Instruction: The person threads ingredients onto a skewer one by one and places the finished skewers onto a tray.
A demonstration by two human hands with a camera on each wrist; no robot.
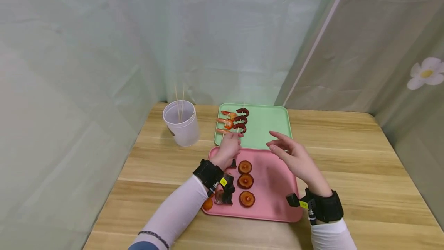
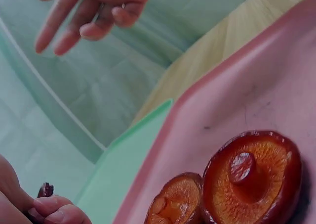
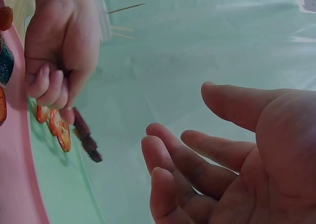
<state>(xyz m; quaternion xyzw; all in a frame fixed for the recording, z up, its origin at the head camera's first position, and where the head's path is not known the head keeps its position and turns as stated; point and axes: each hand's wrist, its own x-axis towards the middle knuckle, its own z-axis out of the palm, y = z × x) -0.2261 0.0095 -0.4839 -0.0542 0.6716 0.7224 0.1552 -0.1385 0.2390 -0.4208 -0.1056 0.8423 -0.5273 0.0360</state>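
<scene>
My left hand [image 1: 229, 147] reaches over the near edge of the green tray [image 1: 267, 124], fingers curled and pinching the near end of a skewer of dark red octopus tentacles [image 1: 241, 120]. In the right wrist view the tentacles [image 3: 88, 137] jut out past its fingertips. Just left of them lies a row of orange shrimp [image 1: 227, 122] on a stick, partly hidden by that hand. My right hand [image 1: 295, 155] hovers above the right side of the pink tray [image 1: 274, 192], its fingers loosely spread with nothing between them.
On the pink tray sit three brown mushroom caps [image 1: 245, 181], dark-skinned fish pieces [image 1: 223, 198] and an orange piece [image 1: 207, 203], partly covered by the left arm. A white bucket [image 1: 185, 130] with thin sticks stands at the back left. Curtains hang behind the wooden table [image 1: 347, 157].
</scene>
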